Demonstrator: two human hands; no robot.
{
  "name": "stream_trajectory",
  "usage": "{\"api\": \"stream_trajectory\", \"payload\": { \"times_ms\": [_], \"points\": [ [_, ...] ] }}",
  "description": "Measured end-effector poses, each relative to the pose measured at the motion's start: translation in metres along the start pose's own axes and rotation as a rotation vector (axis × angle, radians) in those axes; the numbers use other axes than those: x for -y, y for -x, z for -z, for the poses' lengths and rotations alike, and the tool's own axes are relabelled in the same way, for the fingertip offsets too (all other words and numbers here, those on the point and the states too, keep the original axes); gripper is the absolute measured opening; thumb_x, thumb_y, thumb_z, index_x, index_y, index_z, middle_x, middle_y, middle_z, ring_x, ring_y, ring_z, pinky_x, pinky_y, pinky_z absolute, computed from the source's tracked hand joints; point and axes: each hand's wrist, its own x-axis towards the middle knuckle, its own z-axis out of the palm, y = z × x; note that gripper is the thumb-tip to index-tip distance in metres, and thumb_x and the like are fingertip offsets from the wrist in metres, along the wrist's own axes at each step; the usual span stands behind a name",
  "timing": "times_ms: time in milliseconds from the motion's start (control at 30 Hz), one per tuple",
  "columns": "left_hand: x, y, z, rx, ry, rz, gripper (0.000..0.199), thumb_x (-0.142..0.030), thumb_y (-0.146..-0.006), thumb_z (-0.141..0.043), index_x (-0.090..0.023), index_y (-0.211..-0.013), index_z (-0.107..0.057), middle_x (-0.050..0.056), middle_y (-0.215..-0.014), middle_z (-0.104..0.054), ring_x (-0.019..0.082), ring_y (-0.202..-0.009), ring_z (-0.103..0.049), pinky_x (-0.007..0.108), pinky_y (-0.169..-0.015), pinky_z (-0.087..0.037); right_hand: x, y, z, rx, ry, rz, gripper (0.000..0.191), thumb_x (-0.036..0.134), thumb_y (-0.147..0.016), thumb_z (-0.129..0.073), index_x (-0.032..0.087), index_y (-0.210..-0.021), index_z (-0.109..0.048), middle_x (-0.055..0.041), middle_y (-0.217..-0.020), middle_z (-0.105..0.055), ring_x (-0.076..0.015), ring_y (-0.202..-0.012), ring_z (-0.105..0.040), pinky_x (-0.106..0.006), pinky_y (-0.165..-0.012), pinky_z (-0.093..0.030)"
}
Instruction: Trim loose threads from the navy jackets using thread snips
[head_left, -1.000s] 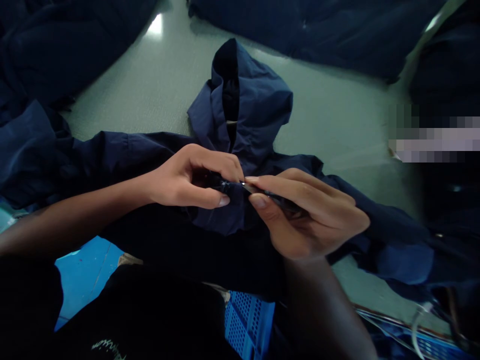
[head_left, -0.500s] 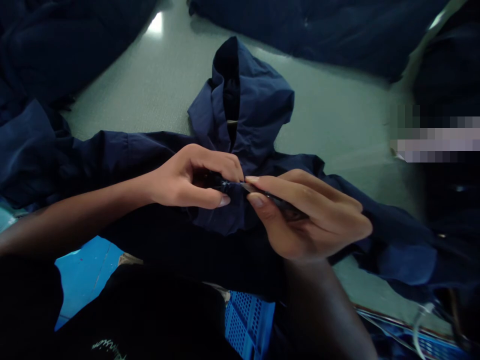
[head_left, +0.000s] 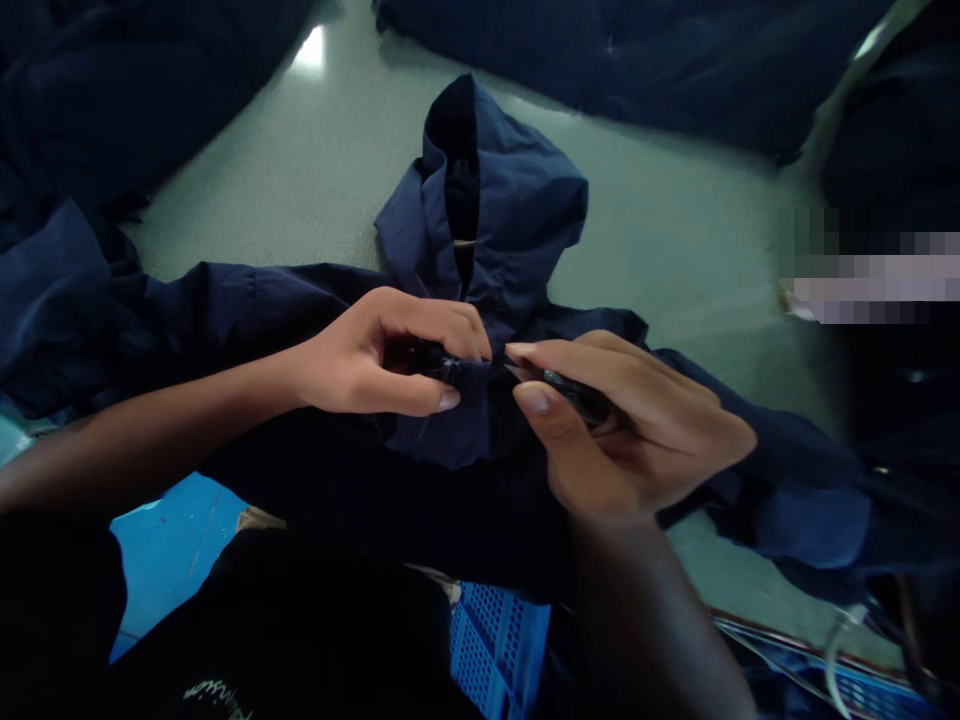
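Head view, looking down. A dark blue hooded jacket [head_left: 510, 200] spread out on a pale green surface [head_left: 247, 200], hood pointing away from the body, front part under both hands.

Left hand [head_left: 375, 355] in from the left side of the view, fingers [head_left: 450, 330] curled closed and thumb below, pinching a small dark bit of the jacket's front [head_left: 442, 365]. Maybe a zip end, maybe a knot of thread: too dark and small to tell.

Right hand [head_left: 630, 430] in from the bottom right, thumb and fingers [head_left: 592, 355] closed around a small black tool [head_left: 577, 395], maybe thread snips, only part of it showing.

Tool lying nearly flat, back end deep in the right hand, thin tip out past the fingertips and pointing left and a little up, right at the pinched bit. Tip near the left fingertips, not touching. Pinched bit snug in the left hand, so nearer that hand than the right.

All around, heaps of dark blue clothes [head_left: 637, 60] at the top and sides. Low in the view, a blue plastic crate with small holes [head_left: 495, 650], and a dark shirt [head_left: 262, 630] on the person's own body. At the right edge, a blurred pale patch [head_left: 870, 280], too smeared to name.
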Motion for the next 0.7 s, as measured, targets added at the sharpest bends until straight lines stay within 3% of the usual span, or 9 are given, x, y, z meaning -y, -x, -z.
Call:
{"api": "stream_trajectory", "payload": {
  "times_ms": [133,300,433,700],
  "points": [
    [-0.0001,0.0004,-0.0002,0.0,-0.005,-0.005,0.006,-0.02,-0.082,-0.078,-0.015,-0.082,-0.075,0.009,-0.09,-0.072,0.018,-0.084,-0.068,0.032,-0.081,-0.057,-0.0006,0.0002,0.0016,0.07,-0.077,-0.073,0.025,0.028,-0.085,-0.08,0.032,-0.11,-0.082,-0.0022,-0.082,-0.076,-0.0185,-0.061,-0.062,-0.033,-0.048,-0.043],
    [0.0026,0.0015,0.0002,-0.016,-0.021,0.003,0.009,-0.023,-0.082,-0.081,-0.016,-0.087,-0.079,0.009,-0.099,-0.071,0.019,-0.09,-0.07,0.033,-0.084,-0.058,-0.0005,-0.0034,0.0035,0.198,-0.176,-0.149,0.03,0.034,-0.082,-0.086,0.029,-0.111,-0.08,-0.0013,-0.087,-0.077,-0.0181,-0.069,-0.068,-0.031,-0.056,-0.053],
    [0.0067,0.0014,0.0008,-0.061,-0.03,-0.026,0.015,-0.028,-0.078,-0.088,-0.019,-0.089,-0.083,0.008,-0.099,-0.07,0.02,-0.097,-0.068,0.034,-0.089,-0.057,0.0004,-0.0067,0.0036,0.26,-0.188,-0.168,0.04,0.027,-0.073,-0.094,0.029,-0.11,-0.079,-0.0002,-0.092,-0.079,-0.0173,-0.071,-0.07,-0.03,-0.059,-0.056],
    [0.0044,0.0013,0.002,-0.034,-0.178,-0.039,0.018,-0.033,-0.081,-0.086,-0.016,-0.085,-0.082,0.011,-0.106,-0.067,0.019,-0.096,-0.067,0.032,-0.083,-0.057,0.0004,-0.0051,0.0036,0.287,-0.198,-0.175,0.03,0.026,-0.074,-0.094,0.023,-0.084,-0.065,0.0064,-0.069,-0.06,-0.0084,-0.052,-0.047,-0.026,-0.046,-0.036]
  ]
}}
